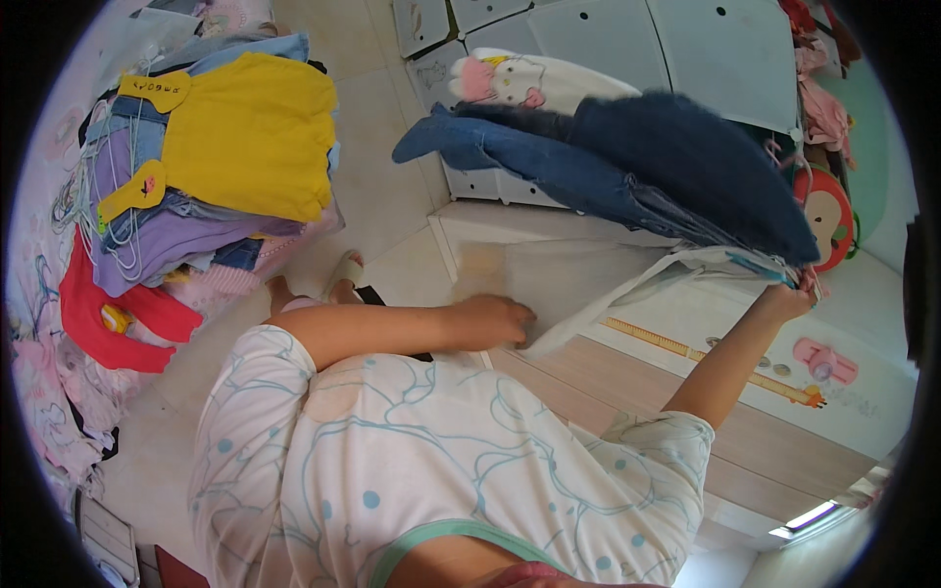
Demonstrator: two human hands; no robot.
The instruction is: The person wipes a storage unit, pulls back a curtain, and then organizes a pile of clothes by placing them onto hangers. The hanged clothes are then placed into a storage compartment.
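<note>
My right hand is raised at the right and closed around the gathered upper ends of several garments. Among them are dark blue jeans, a lighter blue denim piece and a thin white garment, all fanning out to the left. Where the clothes bunch up, hanger hooks show, and the exact grip is partly hidden. In front of my chest, my left hand has its fingers curled at the lower left edge of the white garment, slightly smeared by motion.
At the left lies a pile of clothes, with yellow shorts on top, yellow hangers and a red garment. White storage cabinets stand ahead; a white cartoon-character item is before them. A yellow ruler-like strip runs along the right.
</note>
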